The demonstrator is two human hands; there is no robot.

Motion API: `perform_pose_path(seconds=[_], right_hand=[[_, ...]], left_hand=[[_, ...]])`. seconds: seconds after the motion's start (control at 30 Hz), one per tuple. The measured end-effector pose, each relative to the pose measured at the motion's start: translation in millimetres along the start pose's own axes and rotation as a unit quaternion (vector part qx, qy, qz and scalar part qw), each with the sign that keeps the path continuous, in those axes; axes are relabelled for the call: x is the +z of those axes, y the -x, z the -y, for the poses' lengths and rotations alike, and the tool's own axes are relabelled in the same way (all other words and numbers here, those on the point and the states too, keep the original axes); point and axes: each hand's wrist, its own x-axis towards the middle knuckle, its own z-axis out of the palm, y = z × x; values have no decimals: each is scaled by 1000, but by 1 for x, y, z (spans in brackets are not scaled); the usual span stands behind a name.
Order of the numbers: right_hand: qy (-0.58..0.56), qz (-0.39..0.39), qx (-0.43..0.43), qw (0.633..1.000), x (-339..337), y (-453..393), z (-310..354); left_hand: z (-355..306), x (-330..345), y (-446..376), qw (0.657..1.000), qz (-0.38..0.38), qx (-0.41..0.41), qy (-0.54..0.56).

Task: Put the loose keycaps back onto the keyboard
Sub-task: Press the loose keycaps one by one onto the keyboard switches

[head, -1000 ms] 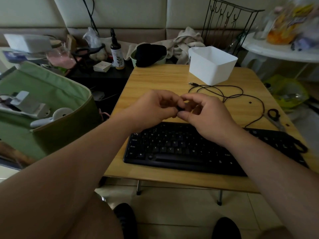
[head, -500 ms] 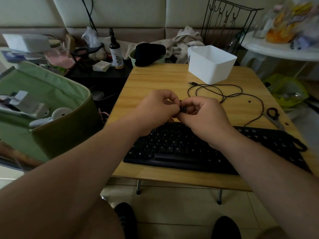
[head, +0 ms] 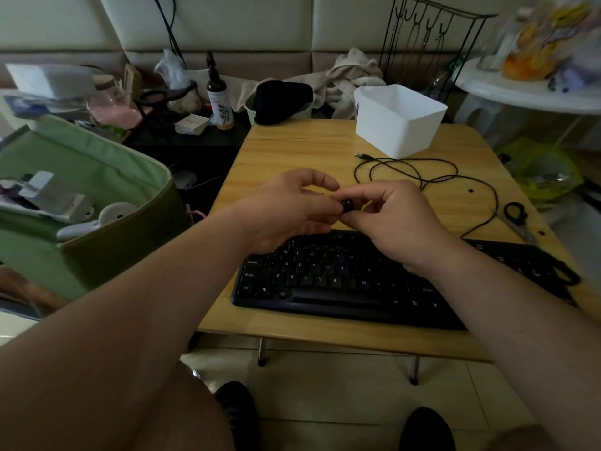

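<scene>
We pinch 1 keycap (head: pixel 348 205) between left hand (head: pixel 286 211) and right hand (head: pixel 395 219) fingertips; the keyboard (head: pixel 325 281) lies directly below them.

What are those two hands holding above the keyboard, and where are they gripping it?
A small black keycap, pinched by its sides between the fingertips of the left hand and the right hand.

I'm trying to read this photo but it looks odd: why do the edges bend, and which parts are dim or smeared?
Head view: the wide-angle lens bows the table edges and stretches the forearms; light is dim and flat, with no glare; the keyboard legends read only on its left half, its right end smeared; the keycap between left hand and right hand is a dark blob.
</scene>
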Motion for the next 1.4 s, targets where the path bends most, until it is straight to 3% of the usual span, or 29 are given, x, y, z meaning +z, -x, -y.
perform_pose_path(seconds=[0.27,0.53,0.67,0.83,0.93,1.17,1.4], right_hand=[[-19,-23,-4,1000,3,2,3],[43,-59,-37,997,5,-2,2],[118,-69,-84,987,10,1,10],[305,-82,-170,934,20,-4,14],[334,-72,-183,922,27,-8,15],[243,-58,-113,962,38,-11,24],[250,1,-45,967,47,-18,26]], left_hand=[[0,-3,1,1000,-7,8,-11],[-4,-11,4,1000,-10,-5,-9],[-7,-19,4,998,-37,-5,-47],[-6,-24,3,993,-69,-14,-91],[-5,-28,4,993,-75,-19,-92],[-3,-37,9,990,-81,-11,-115],[3,-59,13,977,-58,-13,-202]])
